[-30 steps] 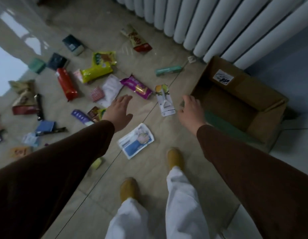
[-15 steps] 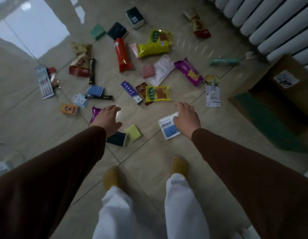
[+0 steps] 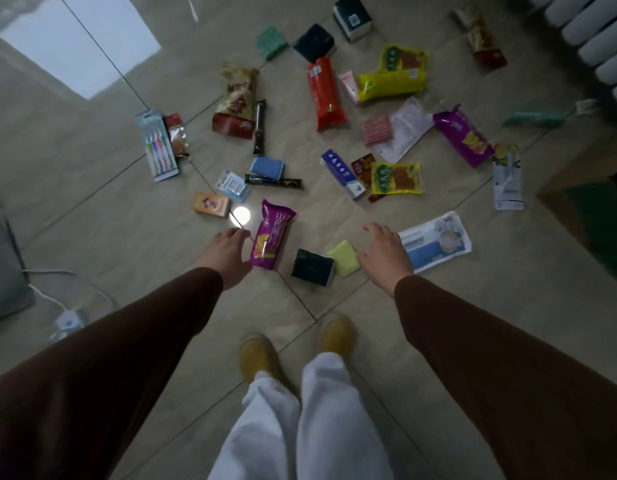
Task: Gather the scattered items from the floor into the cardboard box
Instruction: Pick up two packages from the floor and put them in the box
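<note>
Brown-sleeved arms are reaching over the floor; the left hand is hanging empty, fingers loose, beside a purple packet, the right hand spreading empty fingers near a yellow pad. Only a corner of the cardboard box is showing at right.

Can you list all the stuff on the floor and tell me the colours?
Snack packs: 2, purple, one by left hand, one far right.
Yellow packs: 2, one top, one middle.
Red pack: 1, top middle.
Toothbrush pack: 1, white, left.
Black pack: 1, between the hands.
Yellow pad: 1, touching black pack.
White-blue pack: 1, by right hand.
Orange box: 1, left middle.
Cardboard box: 1, brown, right edge.
Many more small items: too blurry to name.
Left hand: open, empty.
Right hand: open, empty.
Shoes: 2, yellow.
</note>
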Available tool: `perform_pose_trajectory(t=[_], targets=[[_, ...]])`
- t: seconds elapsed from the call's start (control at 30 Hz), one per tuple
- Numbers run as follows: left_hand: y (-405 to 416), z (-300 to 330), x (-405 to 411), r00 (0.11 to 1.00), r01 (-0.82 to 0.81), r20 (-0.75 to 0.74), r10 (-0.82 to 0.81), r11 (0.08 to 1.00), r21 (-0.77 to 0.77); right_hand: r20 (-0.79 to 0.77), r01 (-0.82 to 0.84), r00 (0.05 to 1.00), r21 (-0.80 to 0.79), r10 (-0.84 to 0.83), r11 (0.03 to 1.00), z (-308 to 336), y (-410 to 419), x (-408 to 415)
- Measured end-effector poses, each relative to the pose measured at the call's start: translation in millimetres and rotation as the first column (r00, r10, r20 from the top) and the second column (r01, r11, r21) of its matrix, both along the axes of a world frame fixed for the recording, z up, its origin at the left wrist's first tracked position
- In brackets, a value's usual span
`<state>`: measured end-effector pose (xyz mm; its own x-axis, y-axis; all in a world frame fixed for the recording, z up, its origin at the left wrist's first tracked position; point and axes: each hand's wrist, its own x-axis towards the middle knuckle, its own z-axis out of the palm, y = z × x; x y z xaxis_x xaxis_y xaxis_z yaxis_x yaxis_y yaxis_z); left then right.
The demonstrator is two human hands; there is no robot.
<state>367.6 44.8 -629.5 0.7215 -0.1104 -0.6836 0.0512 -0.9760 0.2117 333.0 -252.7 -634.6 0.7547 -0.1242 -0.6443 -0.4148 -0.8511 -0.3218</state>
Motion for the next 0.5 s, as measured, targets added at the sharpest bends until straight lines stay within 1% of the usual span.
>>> perform_pose_trajectory(t=[0.2,0.4,0.5], targets=[[18.1,-59.1,23.0,0.991,-0.132,-0.038,0.131,0.991,-0.021,-0.051,-0.144,0.988,0.023,0.145,0.989,-67.1,50.9,5.6],[21.0,-153.2,40.3,0.955,-0.292,-0.061,0.289,0.954,-0.060,-0.161,-0.222,0.962,0.016,0.222,0.975,-160.8,78.0,7.7],[18.0,-203.9,45.8,0.950,-0.308,-0.084,0.302,0.948,-0.076,-0.190,-0.256,0.950,-0.007,0.250,0.967,-210.6,86.1,2.4]])
